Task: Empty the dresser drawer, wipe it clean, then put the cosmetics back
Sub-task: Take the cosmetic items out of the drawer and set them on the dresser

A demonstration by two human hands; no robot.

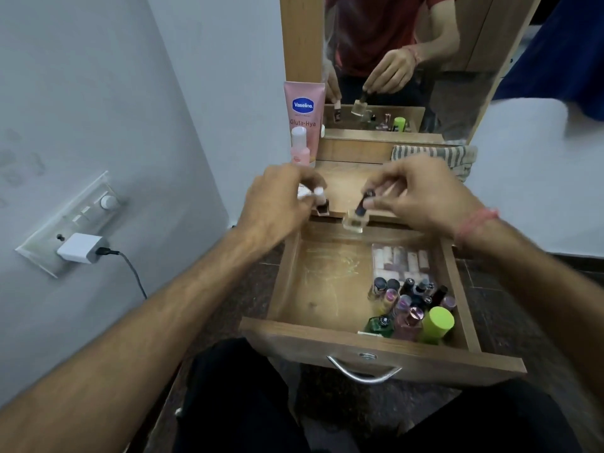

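Observation:
The wooden drawer is pulled out, and its left half is bare wood. Several small cosmetic bottles stand in its front right corner, with a lime-capped bottle among them. A clear pouch of lipsticks lies behind them. My left hand pinches a small brown bottle with a white cap over the dresser top's edge. My right hand pinches the dark cap of a clear glass bottle above the drawer's back edge.
A pink Vaseline tube and a small pink bottle stand at the back left of the dresser top. A striped cloth lies at the back right under the mirror. A charger is plugged into the left wall.

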